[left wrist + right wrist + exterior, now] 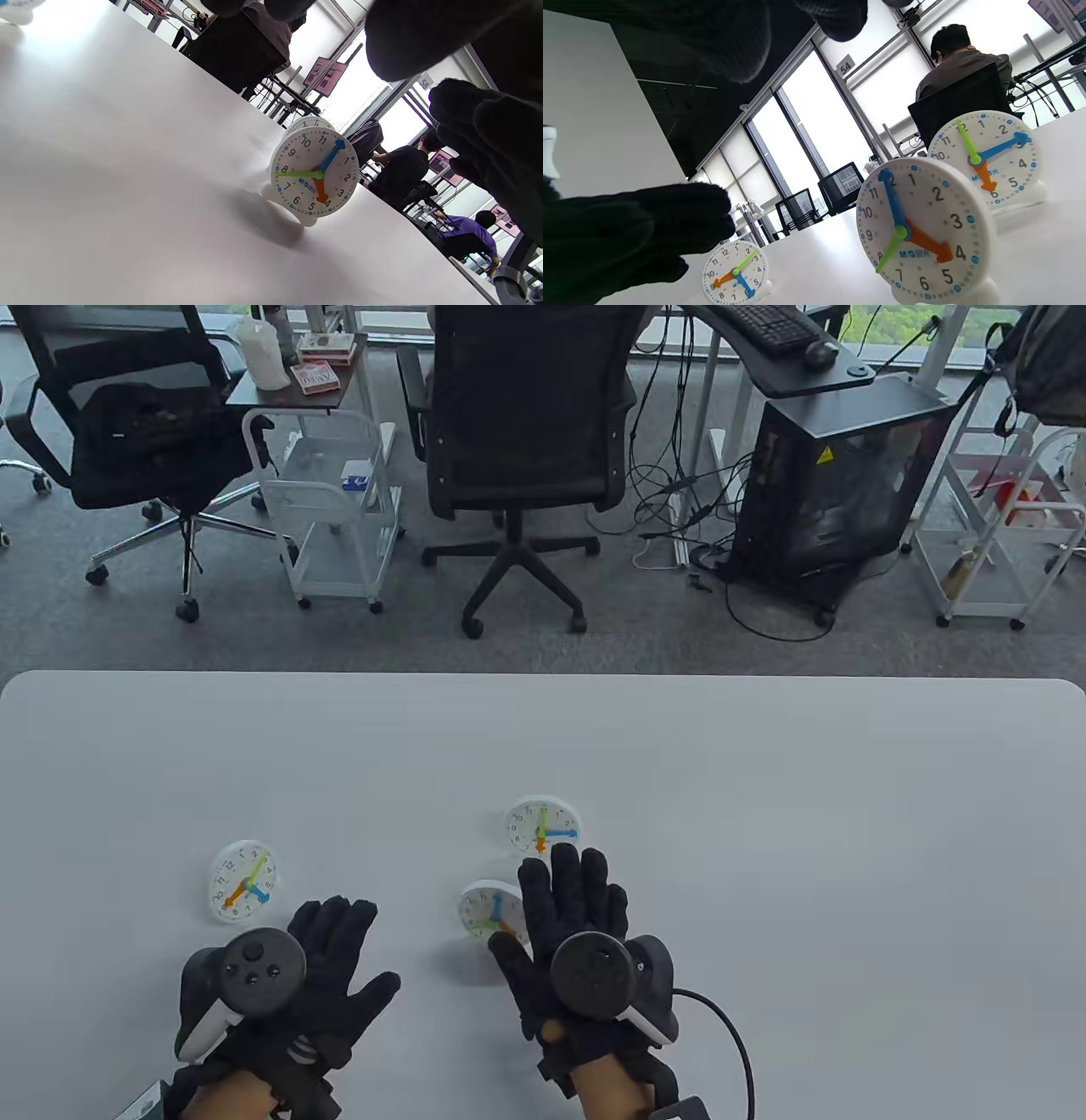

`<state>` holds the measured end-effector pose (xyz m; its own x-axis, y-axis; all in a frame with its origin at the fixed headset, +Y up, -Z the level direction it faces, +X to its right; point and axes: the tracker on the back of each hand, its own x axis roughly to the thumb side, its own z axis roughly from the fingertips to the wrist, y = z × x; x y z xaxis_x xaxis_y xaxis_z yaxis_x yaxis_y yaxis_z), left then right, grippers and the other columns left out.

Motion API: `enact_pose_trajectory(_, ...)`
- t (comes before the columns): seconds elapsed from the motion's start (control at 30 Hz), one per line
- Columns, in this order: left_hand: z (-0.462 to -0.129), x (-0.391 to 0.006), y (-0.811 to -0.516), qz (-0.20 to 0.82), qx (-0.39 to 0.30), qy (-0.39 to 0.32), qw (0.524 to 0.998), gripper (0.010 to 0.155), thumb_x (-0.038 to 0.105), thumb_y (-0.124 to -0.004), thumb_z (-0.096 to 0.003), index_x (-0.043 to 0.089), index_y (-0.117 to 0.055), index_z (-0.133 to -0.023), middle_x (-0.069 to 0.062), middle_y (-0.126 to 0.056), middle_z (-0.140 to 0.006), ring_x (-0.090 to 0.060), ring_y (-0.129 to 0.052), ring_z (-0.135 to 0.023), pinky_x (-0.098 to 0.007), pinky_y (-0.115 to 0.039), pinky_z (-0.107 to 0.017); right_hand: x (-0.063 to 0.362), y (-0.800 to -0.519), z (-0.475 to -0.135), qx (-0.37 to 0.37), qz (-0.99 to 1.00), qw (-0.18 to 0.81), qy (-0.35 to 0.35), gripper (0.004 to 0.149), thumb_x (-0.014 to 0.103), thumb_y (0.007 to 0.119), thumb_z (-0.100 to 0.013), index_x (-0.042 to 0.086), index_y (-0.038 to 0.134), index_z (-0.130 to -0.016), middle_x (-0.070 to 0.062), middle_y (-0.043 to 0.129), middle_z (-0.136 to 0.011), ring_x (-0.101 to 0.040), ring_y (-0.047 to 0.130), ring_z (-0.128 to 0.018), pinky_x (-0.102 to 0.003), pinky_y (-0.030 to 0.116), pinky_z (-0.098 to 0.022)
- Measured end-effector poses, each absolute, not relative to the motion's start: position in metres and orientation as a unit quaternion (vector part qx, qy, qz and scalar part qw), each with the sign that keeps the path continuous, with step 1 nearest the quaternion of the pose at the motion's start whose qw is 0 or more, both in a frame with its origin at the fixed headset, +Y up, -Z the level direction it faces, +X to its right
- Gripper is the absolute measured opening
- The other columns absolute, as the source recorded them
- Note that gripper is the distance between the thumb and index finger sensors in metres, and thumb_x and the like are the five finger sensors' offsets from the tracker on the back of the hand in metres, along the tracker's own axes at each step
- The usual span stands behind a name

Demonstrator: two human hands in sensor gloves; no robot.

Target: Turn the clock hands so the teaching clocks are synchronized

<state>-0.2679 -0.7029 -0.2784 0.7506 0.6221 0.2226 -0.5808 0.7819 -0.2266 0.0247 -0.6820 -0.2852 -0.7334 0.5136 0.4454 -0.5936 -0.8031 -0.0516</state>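
While three teaching clocks (494,909) stand upright on the white table (764,814) before office chairs (517,432), both the left hand (293,976) and right hand (577,933) hover with fingers spread, gripping nothing.

Three clocks (927,231): white faces, black numerals, blue minute dots; each carries blue, orange and green pointers; table (764,814): plain pale grey; gloves (568,916): black; trackers (254,971): black with white rings.

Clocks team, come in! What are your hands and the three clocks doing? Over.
Left hand and right hand open, holding nothing. Three clocks upright: left, middle, far; all read differently. Nothing blocking.
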Motion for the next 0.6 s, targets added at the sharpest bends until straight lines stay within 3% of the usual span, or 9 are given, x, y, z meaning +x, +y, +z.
enact_pose_trajectory(0.23,-0.2791,-0.2671,-0.7036,0.325,-0.073,-0.146,0.932,0.084,0.061,-0.077,-0.0527,0.017,-0.039,-0.113,-0.029,-0.034,-0.119,-0.061,-0.024,-0.104,-0.074,-0.029,-0.063,0.015,-0.6785,-0.2802,0.223,0.922,0.29,-0.131,0.078,0.047,0.072,-0.052,-0.006,0.05,-0.106,-0.034,0.037,-0.108,-0.067,0.034,-0.093,-0.077,0.034,-0.056)
enact_pose_trajectory(0.6,-0.2795,-0.2708,-0.702,0.335,-0.058,-0.14,0.93,0.083,0.061,-0.076,-0.0527,0.016,-0.039,-0.113,-0.029,-0.035,-0.119,-0.061,-0.026,-0.104,-0.074,-0.03,-0.063,0.0171,-0.676,-0.2791,0.222,0.917,0.298,-0.143,0.076,0.046,0.073,-0.052,-0.006,0.057,-0.104,-0.035,0.045,-0.107,-0.068,0.041,-0.092,-0.077,0.035,-0.056)
